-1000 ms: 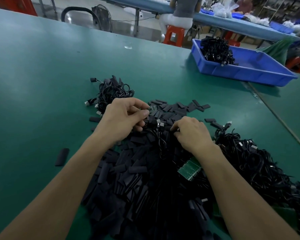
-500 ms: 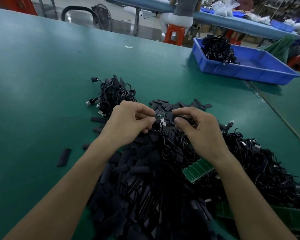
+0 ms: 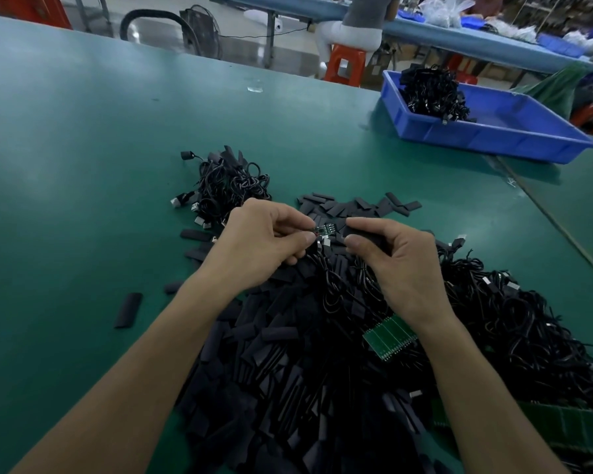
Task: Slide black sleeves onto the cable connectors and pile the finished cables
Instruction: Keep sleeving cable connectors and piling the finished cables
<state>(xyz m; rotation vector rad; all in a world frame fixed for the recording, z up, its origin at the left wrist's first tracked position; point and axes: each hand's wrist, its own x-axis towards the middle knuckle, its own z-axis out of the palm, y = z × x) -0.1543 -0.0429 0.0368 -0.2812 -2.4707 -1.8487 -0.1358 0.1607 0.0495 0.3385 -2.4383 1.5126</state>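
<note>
My left hand pinches a cable end with a small green circuit-board connector sticking out to the right. My right hand pinches a flat black sleeve just right of that connector, its mouth close to the board's tip. A big heap of loose black sleeves lies under and in front of my hands. A tangle of black cables spreads to the right. A small pile of cables with sleeves on them sits behind my left hand.
A blue bin with a clump of cables stands at the back right on the green table. Green circuit-board strips lie by my right wrist. A stray sleeve lies at the left. A person sits at a far bench.
My right hand lifted out of the heap with a sleeve and brought it up beside the connector. My left hand stayed put, holding the cable end.
</note>
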